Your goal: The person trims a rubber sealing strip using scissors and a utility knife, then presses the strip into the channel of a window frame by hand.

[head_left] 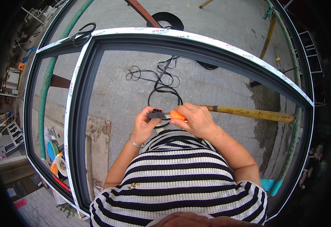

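The left hand (142, 125) pinches the end of a black strip (157, 111) between thumb and fingers, and the right hand (196, 119) is clamped round an orange-handled tool (177, 115) whose metal part points left and meets the strip end just in front of the striped top (180, 170). Whether that tool is a knife or some other cutter, I cannot tell for sure, as the fingers cover much of it. The work in hand looks like trimming or working the strip's end. To do it well, the left hand would grip the strip firmly a little back from the working edge, with the thumb clear of the blade's line, since it seems very near it now. The right hand would best move in short, controlled strokes, directed away from the left fingers and the body, keeping the edge square to the strip so that the end comes out clean. The rest of the strip seems to hang in loops toward the concrete ground (112, 87); slack there should help avoid tugging at the end. Farther off lies a dark coil (176, 20), and to the far left, black scissors (77, 37) rest on the large window frame (83, 113).
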The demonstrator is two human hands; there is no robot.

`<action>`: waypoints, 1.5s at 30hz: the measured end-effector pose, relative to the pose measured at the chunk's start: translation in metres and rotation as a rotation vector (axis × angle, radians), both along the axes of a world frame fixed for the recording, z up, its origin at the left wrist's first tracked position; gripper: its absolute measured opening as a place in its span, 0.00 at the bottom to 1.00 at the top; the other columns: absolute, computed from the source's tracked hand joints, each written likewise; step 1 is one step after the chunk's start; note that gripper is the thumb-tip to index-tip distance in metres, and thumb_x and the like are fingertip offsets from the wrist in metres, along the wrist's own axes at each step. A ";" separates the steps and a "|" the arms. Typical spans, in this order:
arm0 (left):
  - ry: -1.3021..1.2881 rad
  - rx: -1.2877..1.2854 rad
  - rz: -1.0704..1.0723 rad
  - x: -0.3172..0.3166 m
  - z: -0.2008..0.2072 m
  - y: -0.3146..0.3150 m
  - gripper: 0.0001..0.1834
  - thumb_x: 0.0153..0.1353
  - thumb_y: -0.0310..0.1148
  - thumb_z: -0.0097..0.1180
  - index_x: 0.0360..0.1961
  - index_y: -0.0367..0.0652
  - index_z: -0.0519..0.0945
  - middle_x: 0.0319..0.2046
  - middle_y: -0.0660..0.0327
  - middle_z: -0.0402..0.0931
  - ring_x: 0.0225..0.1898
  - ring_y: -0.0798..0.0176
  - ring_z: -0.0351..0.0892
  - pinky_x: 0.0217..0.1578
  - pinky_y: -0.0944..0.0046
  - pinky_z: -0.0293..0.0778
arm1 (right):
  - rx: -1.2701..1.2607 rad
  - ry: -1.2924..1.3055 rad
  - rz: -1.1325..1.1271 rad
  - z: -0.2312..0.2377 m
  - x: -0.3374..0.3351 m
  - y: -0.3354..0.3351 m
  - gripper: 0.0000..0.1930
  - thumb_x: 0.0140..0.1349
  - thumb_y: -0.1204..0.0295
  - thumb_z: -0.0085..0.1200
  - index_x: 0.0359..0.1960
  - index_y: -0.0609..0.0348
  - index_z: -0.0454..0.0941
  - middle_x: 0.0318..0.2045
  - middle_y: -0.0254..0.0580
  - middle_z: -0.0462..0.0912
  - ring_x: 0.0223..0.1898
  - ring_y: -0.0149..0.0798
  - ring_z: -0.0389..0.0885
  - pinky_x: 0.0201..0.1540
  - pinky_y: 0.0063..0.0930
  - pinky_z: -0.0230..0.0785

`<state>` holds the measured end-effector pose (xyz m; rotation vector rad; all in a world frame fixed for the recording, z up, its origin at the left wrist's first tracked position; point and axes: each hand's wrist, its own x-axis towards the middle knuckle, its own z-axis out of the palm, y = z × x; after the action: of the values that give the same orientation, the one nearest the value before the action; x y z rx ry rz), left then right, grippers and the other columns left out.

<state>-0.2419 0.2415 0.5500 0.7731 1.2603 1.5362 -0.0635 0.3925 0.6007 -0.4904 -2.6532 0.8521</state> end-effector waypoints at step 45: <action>0.122 0.007 0.173 0.015 0.005 0.001 0.12 0.69 0.33 0.59 0.47 0.36 0.78 0.33 0.63 0.79 0.35 0.70 0.77 0.39 0.70 0.72 | 0.214 0.065 -0.139 0.006 0.007 -0.007 0.18 0.58 0.50 0.64 0.33 0.52 0.79 0.25 0.37 0.74 0.25 0.42 0.80 0.27 0.36 0.73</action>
<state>-0.2266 0.2421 0.5546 0.7890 1.4439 1.6525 -0.0560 0.3857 0.6072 -0.5741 -2.5770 0.5272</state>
